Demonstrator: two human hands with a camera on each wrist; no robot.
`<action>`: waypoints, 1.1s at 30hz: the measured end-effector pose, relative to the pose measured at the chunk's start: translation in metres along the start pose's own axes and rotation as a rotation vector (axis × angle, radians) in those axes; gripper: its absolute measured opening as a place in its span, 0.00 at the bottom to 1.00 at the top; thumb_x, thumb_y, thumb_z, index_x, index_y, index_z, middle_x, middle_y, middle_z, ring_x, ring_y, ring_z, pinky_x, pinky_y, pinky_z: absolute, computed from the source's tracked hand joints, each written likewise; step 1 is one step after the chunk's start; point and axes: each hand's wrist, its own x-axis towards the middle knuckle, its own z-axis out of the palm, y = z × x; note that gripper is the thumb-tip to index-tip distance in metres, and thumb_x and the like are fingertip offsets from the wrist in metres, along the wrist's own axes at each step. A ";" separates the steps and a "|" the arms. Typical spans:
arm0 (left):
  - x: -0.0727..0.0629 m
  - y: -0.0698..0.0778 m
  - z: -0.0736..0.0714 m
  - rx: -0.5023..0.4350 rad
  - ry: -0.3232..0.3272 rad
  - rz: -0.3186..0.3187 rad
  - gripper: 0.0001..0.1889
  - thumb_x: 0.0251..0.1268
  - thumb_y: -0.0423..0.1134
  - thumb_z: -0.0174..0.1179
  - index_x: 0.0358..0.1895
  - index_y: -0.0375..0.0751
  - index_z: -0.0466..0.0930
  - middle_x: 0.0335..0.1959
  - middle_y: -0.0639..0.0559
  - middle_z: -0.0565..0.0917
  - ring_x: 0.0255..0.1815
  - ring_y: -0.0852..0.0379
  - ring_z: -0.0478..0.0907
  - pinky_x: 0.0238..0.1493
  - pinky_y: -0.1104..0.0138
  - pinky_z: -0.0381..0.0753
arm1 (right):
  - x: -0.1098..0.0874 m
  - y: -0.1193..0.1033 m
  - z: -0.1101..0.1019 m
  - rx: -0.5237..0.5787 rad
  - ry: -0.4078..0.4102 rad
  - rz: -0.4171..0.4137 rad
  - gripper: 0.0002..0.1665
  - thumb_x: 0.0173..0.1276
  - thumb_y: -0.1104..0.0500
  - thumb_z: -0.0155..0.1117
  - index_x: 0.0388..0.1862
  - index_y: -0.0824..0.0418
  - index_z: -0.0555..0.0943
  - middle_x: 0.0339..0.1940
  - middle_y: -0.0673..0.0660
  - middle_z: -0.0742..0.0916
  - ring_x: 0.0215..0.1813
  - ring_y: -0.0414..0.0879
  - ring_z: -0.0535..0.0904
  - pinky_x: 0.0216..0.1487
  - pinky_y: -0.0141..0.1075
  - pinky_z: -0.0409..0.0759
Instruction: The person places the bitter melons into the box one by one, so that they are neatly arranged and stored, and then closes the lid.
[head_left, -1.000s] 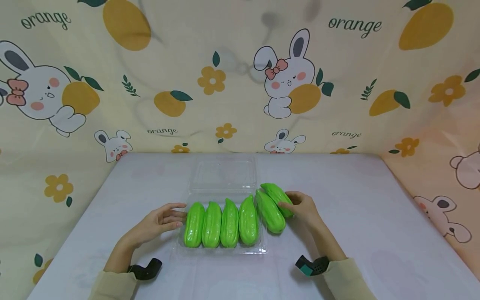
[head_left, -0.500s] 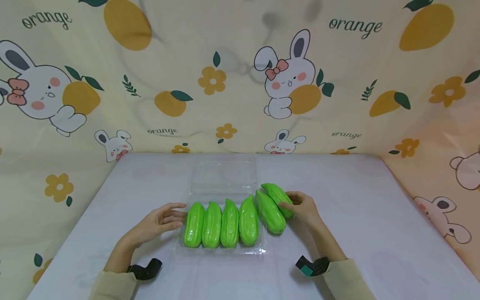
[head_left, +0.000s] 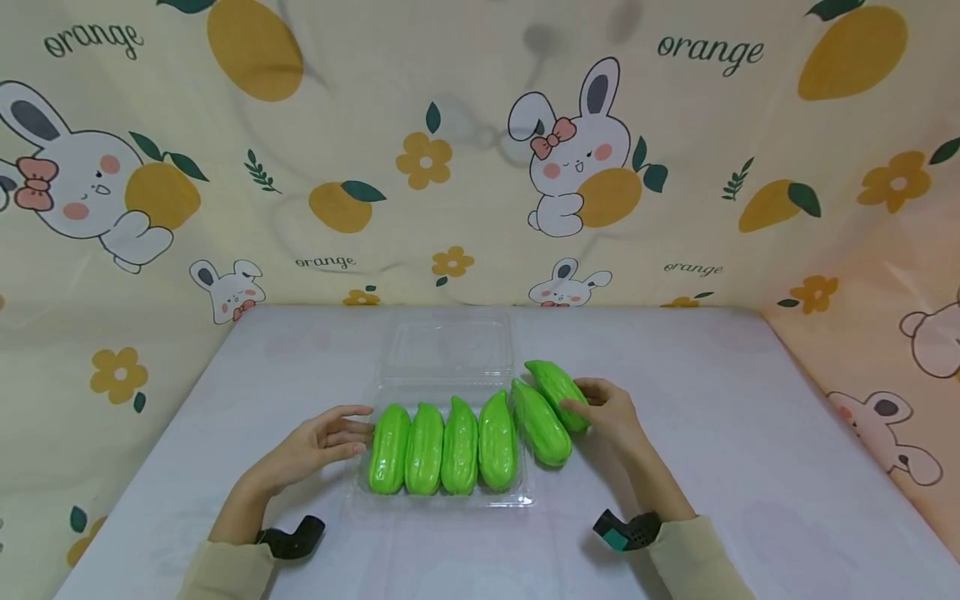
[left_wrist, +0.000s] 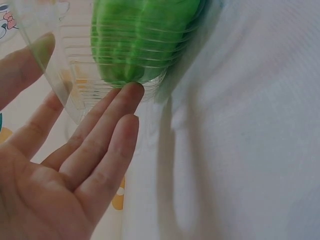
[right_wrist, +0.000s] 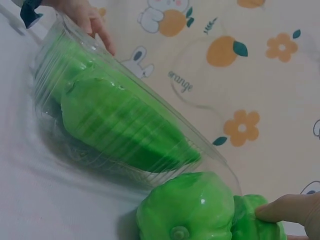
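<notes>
A clear plastic clamshell box [head_left: 442,502] holds several ridged green gourds [head_left: 460,450] side by side, each tapering at its far end. My left hand [head_left: 326,442] is at the box's left side, fingers extended; in the left wrist view its fingertips [left_wrist: 134,91] touch the clear wall. Just right of the box lies one loose gourd [head_left: 542,425], slanting. Beyond it is a second loose gourd [head_left: 558,393], which my right hand [head_left: 609,412] grips at its near right side between thumb and fingers. Only the thumb [right_wrist: 285,209] shows well in the right wrist view.
The box's lid [head_left: 450,350] lies folded back behind it on the white table [head_left: 720,433]. A printed curtain [head_left: 465,208] with rabbits and oranges rises along the table's back and sides. Dark wrist cameras [head_left: 292,537] sit on both wrists.
My right hand has shifted slightly away from me and to the right, carrying the outer gourd a little with it. The left hand, box and other gourds look the same.
</notes>
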 end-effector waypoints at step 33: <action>0.000 -0.001 0.000 -0.006 -0.002 -0.013 0.32 0.70 0.41 0.57 0.71 0.31 0.57 0.64 0.25 0.71 0.60 0.51 0.80 0.54 0.75 0.78 | -0.007 -0.019 -0.006 0.191 -0.078 0.083 0.34 0.67 0.52 0.63 0.67 0.68 0.69 0.66 0.68 0.77 0.55 0.42 0.77 0.53 0.27 0.76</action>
